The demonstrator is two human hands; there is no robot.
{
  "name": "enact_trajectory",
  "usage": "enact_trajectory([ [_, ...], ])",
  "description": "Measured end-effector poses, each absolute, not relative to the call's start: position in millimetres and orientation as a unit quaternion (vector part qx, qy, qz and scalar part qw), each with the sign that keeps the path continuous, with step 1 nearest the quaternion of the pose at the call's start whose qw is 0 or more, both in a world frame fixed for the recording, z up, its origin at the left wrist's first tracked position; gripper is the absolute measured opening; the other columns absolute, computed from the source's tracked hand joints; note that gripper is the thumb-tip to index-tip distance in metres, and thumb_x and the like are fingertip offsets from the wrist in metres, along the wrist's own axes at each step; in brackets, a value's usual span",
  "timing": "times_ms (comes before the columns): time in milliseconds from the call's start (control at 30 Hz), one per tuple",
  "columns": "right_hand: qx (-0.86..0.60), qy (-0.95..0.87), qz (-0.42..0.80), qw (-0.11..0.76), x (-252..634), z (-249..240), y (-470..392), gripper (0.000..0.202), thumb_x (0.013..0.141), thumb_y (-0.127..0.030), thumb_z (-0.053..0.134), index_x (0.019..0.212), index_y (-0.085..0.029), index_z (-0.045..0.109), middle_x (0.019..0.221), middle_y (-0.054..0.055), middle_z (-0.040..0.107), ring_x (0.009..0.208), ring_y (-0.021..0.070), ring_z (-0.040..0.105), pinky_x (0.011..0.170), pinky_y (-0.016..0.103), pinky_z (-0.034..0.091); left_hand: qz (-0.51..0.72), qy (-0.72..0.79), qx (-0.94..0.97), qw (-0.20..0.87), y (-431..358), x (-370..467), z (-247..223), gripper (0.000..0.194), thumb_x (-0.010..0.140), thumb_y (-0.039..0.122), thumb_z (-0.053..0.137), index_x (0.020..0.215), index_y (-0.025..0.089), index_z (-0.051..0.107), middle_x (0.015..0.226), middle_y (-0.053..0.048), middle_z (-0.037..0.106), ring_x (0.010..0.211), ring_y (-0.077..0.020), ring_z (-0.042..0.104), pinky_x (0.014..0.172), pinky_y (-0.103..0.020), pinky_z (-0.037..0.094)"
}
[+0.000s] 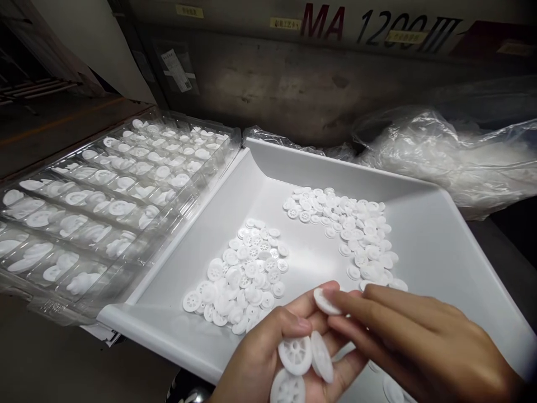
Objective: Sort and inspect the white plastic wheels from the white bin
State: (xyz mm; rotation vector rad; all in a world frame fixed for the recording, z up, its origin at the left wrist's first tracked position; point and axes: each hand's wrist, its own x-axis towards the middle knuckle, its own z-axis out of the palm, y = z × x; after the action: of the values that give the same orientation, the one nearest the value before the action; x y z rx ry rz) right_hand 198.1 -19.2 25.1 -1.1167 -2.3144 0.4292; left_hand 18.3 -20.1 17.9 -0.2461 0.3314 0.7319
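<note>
Several white plastic wheels (pixel 295 355) lie in my left hand (pixel 268 347), which is palm up with its thumb over them. One more white wheel (pixel 327 302) is pinched by the fingertips of my right hand (pixel 403 330), just above the fingers of the left. Both hands are over the near side of a light grey tray (pixel 310 249). Inside the tray, a pile of white wheels (pixel 247 274) sits at the left, and a second, curved pile (pixel 364 235) runs along the back and right. More wheels show partly below my right hand.
A clear compartment tray (pixel 138 224) filled with white parts stands left of the grey tray. Clear plastic bags (pixel 444 157) lie behind it at the right. A machine panel (pixel 268 84) with printed lettering rises at the back.
</note>
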Motion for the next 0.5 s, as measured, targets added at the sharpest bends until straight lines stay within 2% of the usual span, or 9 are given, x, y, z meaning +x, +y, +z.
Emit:
enact_trajectory([
  [133,-0.460,-0.784,0.306,0.283,200.4,30.9,-8.3,0.006,0.093,-0.026,0.056,0.092,-0.028,0.062,0.068,-0.007,0.061,0.057,0.0085,0.060,0.051,0.017,0.047,0.371,0.170,-0.087,0.909,-22.4,18.5,15.7,0.060,0.080,0.013,0.052,0.138,0.001,0.039,0.129,-0.018,0.061,0.128,-0.0262,0.050,0.111,-0.039,0.037],
  [200,-0.490,-0.749,0.365,0.258,202.3,30.0,-5.9,0.010,0.093,-0.032,0.056,0.085,-0.030,0.062,0.072,-0.009,0.065,0.062,0.0093,0.064,0.053,0.017,0.049,0.367,0.173,-0.076,0.911,-23.2,18.4,15.1,0.061,0.081,0.014,0.053,0.139,0.004,0.039,0.132,-0.016,0.060,0.129,-0.0254,0.050,0.112,-0.038,0.036],
  [267,-0.511,-0.766,0.305,0.243,204.8,27.1,-7.0,0.005,0.093,-0.031,0.058,0.092,-0.030,0.063,0.078,-0.008,0.068,0.066,0.0097,0.065,0.056,0.017,0.050,0.359,0.160,-0.064,0.917,-22.7,18.4,15.4,0.059,0.082,0.012,0.050,0.139,0.005,0.039,0.137,-0.013,0.056,0.130,-0.0229,0.048,0.111,-0.036,0.036],
  [367,-0.495,-0.812,0.133,0.277,205.6,25.3,-15.4,0.020,0.093,-0.026,0.059,0.113,-0.026,0.057,0.081,-0.003,0.066,0.067,0.0091,0.063,0.059,0.018,0.049,0.359,0.162,-0.061,0.917,-20.5,18.5,17.8,0.059,0.081,0.011,0.048,0.139,0.004,0.038,0.142,-0.014,0.051,0.132,-0.0228,0.046,0.112,-0.034,0.033],
  [433,-0.466,-0.832,0.113,0.279,201.0,28.1,-23.4,0.024,0.096,-0.029,0.055,0.119,-0.024,0.053,0.082,-0.002,0.065,0.065,0.0097,0.062,0.058,0.020,0.049,0.361,0.190,-0.079,0.910,-19.1,18.4,19.8,0.064,0.080,0.013,0.051,0.141,0.006,0.034,0.141,-0.016,0.051,0.132,-0.0240,0.046,0.114,-0.036,0.030],
  [500,-0.443,-0.854,0.115,0.247,192.3,32.4,-30.6,0.019,0.097,-0.030,0.054,0.115,-0.023,0.053,0.080,-0.001,0.067,0.063,0.0132,0.064,0.052,0.024,0.050,0.351,0.219,-0.091,0.906,-18.2,18.0,21.3,0.067,0.082,0.014,0.052,0.144,0.009,0.029,0.139,-0.015,0.054,0.130,-0.0237,0.048,0.115,-0.037,0.028],
])
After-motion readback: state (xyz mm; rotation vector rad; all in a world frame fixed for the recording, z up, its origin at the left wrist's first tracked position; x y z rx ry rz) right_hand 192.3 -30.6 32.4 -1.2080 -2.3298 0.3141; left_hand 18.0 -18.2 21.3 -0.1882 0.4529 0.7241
